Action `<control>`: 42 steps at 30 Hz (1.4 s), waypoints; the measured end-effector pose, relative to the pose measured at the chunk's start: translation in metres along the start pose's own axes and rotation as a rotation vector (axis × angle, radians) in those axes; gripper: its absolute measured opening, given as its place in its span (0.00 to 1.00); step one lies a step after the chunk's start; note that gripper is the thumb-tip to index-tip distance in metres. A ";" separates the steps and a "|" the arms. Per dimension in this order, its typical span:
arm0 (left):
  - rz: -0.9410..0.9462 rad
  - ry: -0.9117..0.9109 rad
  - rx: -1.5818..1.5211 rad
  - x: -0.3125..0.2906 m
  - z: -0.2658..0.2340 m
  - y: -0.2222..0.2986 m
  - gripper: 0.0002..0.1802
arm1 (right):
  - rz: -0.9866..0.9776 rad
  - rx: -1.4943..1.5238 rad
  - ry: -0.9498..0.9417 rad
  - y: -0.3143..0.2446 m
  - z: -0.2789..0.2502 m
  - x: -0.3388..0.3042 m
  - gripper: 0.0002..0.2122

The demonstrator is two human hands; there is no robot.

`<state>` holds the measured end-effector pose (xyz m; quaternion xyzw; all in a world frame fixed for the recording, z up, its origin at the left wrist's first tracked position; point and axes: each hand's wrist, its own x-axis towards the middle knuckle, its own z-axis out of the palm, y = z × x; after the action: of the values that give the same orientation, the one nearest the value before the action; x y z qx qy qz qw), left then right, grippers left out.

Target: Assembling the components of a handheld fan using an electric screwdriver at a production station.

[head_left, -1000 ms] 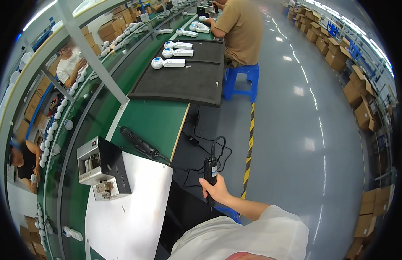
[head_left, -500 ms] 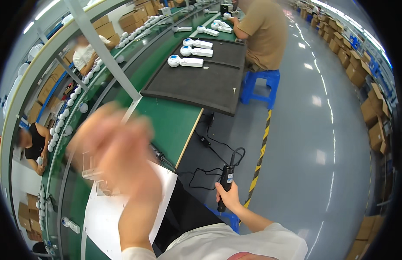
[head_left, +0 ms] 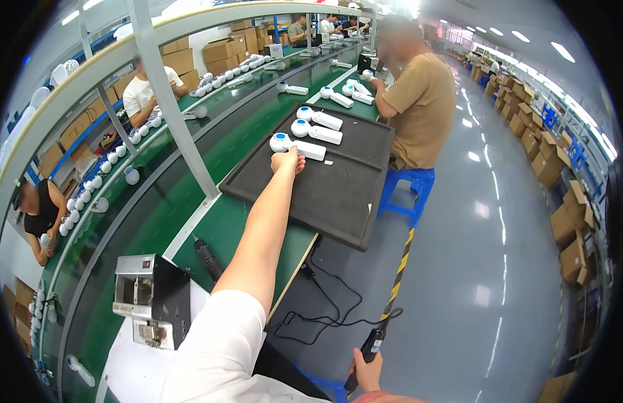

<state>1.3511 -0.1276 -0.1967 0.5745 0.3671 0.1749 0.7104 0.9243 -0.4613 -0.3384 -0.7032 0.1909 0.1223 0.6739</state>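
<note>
My left arm is stretched forward over the black tray (head_left: 318, 198). At its end my left hand (head_left: 288, 161) is closed on the nearest white handheld device (head_left: 310, 151), which has a round head with a blue spot and a flat handle. Two similar white devices (head_left: 325, 135) lie just beyond it on the same tray. Down low near the stool, my right hand (head_left: 367, 369) is wrapped round a black electric screwdriver (head_left: 373, 344), held at a slant with its cable at the top.
A metal-and-black screw feeder (head_left: 154, 299) stands on white paper (head_left: 133, 369) at the left. Another black screwdriver (head_left: 207, 258) lies beside it. Cables (head_left: 335, 322) hang below the bench edge. A co-worker (head_left: 419, 107) sits ahead on a blue stool (head_left: 407, 195); a metal post (head_left: 174, 101) rises at left.
My left hand has gone from above the white paper out to the nearest device on the tray. The right hand, still holding the screwdriver, appears lower. The view has tilted up.
</note>
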 end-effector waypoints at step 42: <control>0.585 -0.099 -0.277 -0.420 -0.549 -0.081 0.19 | -1.108 0.890 -1.178 -0.206 0.217 -0.191 0.16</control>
<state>0.6589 -0.0541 -0.1767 0.5613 0.1242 0.3919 0.7183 0.8603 -0.2222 -0.0839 -0.1943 -0.5174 0.0355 0.8327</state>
